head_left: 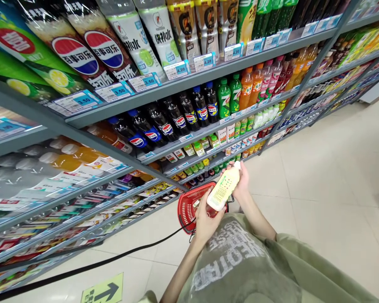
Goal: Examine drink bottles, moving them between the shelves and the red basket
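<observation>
A pale yellow drink bottle (225, 185) with a white cap and printed text on its label is held tilted in front of my body. My left hand (207, 219) is closed around the bottle's lower end, thumb along one side. Near the cap, my right hand (242, 182) grips the upper end, with some of its fingers hidden behind the bottle. Below the bottle is a red shopping basket (183, 210), partly covered by my hands; what lies inside it is hard to make out.
Grey shelves (183, 94) full of drinks run along the left and ahead. Dark cola bottles (167, 122) stand on a middle shelf. A black cable (113, 257) crosses the lower left above the tiled floor (303, 185). A green arrow sign (104, 290) lies on the floor.
</observation>
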`<move>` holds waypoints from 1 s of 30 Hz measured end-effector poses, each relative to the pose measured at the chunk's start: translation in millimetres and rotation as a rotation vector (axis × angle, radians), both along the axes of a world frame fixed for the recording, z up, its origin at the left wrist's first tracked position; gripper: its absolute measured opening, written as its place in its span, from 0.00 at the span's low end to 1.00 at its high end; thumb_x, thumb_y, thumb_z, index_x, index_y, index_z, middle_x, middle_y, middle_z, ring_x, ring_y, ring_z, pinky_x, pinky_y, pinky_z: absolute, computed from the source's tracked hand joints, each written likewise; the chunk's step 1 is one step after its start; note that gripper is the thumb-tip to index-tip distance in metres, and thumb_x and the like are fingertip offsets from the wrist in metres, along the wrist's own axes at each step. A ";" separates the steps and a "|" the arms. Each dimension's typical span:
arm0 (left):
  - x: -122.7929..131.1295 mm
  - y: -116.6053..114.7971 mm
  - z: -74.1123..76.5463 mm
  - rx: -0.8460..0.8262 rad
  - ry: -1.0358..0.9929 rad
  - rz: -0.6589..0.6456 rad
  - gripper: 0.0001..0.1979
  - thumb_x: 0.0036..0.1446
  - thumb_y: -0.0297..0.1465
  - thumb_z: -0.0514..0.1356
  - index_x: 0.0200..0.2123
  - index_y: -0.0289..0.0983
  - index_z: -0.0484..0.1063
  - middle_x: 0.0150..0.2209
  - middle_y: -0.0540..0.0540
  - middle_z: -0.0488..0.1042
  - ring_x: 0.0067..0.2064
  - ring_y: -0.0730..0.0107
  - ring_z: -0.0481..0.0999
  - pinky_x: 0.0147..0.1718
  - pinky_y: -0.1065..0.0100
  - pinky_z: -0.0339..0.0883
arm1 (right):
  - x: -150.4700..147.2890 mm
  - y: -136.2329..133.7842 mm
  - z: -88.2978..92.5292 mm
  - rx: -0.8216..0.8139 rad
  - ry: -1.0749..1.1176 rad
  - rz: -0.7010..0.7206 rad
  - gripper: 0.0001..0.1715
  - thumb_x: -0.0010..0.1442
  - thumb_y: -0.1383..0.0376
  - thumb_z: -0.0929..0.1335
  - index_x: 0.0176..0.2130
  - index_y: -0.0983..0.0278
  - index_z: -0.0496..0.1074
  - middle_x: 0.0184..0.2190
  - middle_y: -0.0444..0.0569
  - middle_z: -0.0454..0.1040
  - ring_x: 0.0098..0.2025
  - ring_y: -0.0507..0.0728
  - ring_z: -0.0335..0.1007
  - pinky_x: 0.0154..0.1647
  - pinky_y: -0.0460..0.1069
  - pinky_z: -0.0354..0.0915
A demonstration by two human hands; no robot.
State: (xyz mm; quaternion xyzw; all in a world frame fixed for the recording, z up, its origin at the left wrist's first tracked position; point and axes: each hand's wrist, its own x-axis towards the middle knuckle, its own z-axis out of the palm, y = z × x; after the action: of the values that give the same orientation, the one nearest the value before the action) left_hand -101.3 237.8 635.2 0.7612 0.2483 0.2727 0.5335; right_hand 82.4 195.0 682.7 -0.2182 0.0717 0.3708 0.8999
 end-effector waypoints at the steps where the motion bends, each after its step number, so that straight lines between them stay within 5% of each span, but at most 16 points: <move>1: 2.4 -1.5 0.2 -0.010 -0.007 0.014 0.39 0.57 0.36 0.71 0.70 0.43 0.63 0.68 0.35 0.70 0.66 0.49 0.74 0.60 0.51 0.75 | 3.1 -0.3 -0.2 0.000 -0.008 0.012 0.18 0.63 0.49 0.71 0.36 0.60 0.74 0.25 0.41 0.76 0.30 0.56 0.78 0.36 0.52 0.75; 13: 15.4 -17.3 -5.6 -0.313 -0.020 0.021 0.49 0.53 0.41 0.74 0.73 0.43 0.56 0.70 0.34 0.65 0.62 0.48 0.77 0.56 0.56 0.78 | 30.2 -11.2 -3.7 0.017 -0.144 0.153 0.16 0.64 0.54 0.70 0.45 0.63 0.77 0.34 0.47 0.83 0.36 0.59 0.81 0.39 0.53 0.77; 16: 6.6 -17.8 2.8 -0.481 -0.055 -0.038 0.47 0.62 0.49 0.66 0.76 0.41 0.49 0.64 0.31 0.72 0.45 0.56 0.85 0.44 0.58 0.82 | 22.8 -5.6 -5.3 0.042 -0.181 0.218 0.17 0.66 0.53 0.68 0.46 0.62 0.76 0.34 0.48 0.83 0.34 0.59 0.81 0.42 0.55 0.77; 19: -5.3 -14.9 10.3 -0.563 -0.082 -0.088 0.47 0.65 0.55 0.59 0.76 0.39 0.47 0.52 0.34 0.81 0.30 0.62 0.82 0.33 0.58 0.81 | 10.1 4.4 -7.5 0.061 -0.196 0.257 0.17 0.67 0.53 0.67 0.46 0.62 0.75 0.35 0.48 0.84 0.34 0.60 0.81 0.42 0.56 0.78; 30: -40.7 7.1 17.5 -0.518 -0.051 -0.078 0.44 0.64 0.56 0.60 0.73 0.37 0.57 0.53 0.34 0.80 0.32 0.63 0.82 0.34 0.60 0.80 | -26.5 29.2 -10.5 0.069 -0.095 0.261 0.17 0.68 0.54 0.64 0.48 0.62 0.73 0.36 0.49 0.84 0.32 0.58 0.81 0.39 0.55 0.78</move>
State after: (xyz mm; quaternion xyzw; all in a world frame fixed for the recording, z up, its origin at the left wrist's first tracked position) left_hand -142.0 244.9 652.7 0.6011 0.2668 0.1985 0.7267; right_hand 55.8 224.1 672.2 -0.2119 -0.0128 0.4761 0.8534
